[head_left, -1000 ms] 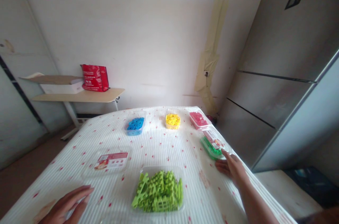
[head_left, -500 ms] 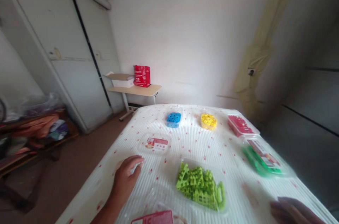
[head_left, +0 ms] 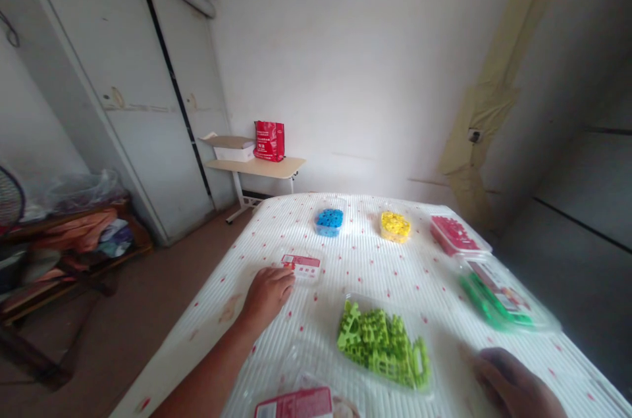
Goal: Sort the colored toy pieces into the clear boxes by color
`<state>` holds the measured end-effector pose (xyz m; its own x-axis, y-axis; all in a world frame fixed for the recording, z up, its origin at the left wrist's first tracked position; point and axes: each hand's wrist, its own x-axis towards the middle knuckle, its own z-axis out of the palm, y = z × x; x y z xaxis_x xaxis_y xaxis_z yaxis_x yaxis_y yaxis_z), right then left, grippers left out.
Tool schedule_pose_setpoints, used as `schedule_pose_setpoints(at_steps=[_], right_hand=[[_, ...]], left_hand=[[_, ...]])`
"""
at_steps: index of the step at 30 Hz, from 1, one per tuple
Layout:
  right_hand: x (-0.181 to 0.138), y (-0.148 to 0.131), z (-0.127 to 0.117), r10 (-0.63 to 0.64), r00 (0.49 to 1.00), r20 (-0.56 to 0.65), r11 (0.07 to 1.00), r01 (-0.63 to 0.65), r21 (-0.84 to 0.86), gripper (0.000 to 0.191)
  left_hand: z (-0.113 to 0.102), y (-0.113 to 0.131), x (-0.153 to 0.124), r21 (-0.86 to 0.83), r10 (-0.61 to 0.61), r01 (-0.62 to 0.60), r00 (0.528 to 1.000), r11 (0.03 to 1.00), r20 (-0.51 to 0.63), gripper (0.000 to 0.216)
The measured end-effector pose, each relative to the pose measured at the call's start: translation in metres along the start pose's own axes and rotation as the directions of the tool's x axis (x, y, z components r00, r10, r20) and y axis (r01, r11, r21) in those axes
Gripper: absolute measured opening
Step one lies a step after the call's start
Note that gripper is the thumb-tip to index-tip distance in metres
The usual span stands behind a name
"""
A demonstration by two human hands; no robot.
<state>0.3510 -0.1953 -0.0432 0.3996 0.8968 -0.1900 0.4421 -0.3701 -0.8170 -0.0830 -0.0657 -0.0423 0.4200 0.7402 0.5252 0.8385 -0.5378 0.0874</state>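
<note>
My left hand [head_left: 270, 291] reaches over the left edge of a flat clear plastic lid [head_left: 312, 271] with a red and white label. Its fingers are bent and closed at the lid's edge; the thumb is mostly hidden. Beside it, near the middle of the table, an open clear tub holds bright green plastic building pieces [head_left: 382, 345]. My right hand [head_left: 518, 382] hovers at the lower right, blurred, fingers curled together with nothing visible in them. Closest to me lies another clear lid with a red label [head_left: 296, 403], cut off by the frame's bottom.
At the table's far side stand tubs of blue pieces [head_left: 330, 220] and yellow pieces [head_left: 395, 226]. Along the right edge are a tub of red pieces [head_left: 451, 234] and a lidded tub of darker green pieces [head_left: 494, 296]. A small side table [head_left: 276, 168] carries a red bag [head_left: 269, 141].
My left hand has moved forward and right, from beside the lid onto its left edge. My right hand has come further into view, leftward and up. The view has shifted slightly.
</note>
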Motion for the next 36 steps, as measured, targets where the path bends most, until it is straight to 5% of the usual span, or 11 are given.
schedule_pose_setpoints(at_steps=[5,10,14,17,24,36], right_hand=[[-0.011,-0.011,-0.002,-0.097,0.994,-0.045,0.994,0.094,-0.064,0.036],[-0.014,-0.017,-0.004,-0.059,0.998,-0.034,0.998,0.059,-0.004,0.036],[-0.016,-0.028,0.003,-0.082,0.997,-0.013,0.993,0.083,0.085,0.036],[-0.019,-0.04,0.011,-0.122,0.993,0.01,0.979,0.118,0.166,0.035],[-0.028,-0.064,0.027,-0.188,0.981,0.041,0.942,0.168,0.29,0.038],[-0.035,-0.066,0.048,-0.243,0.963,0.119,0.909,0.183,0.375,0.052]], left_hand=[[-0.001,0.005,0.002,0.027,0.07,-0.069,0.997,0.997,-0.039,0.018],[-0.021,0.015,0.004,0.039,0.136,-0.131,0.981,0.991,-0.137,0.019],[-0.047,0.05,0.009,-0.031,0.257,-0.279,0.918,0.96,-0.302,0.023],[-0.057,0.086,0.011,-0.12,0.323,-0.369,0.901,0.922,-0.288,0.023],[-0.041,0.136,0.005,-0.274,0.404,-0.443,0.895,0.854,-0.19,0.018],[-0.024,0.159,0.005,-0.276,0.432,-0.462,0.887,0.843,-0.165,0.015]])
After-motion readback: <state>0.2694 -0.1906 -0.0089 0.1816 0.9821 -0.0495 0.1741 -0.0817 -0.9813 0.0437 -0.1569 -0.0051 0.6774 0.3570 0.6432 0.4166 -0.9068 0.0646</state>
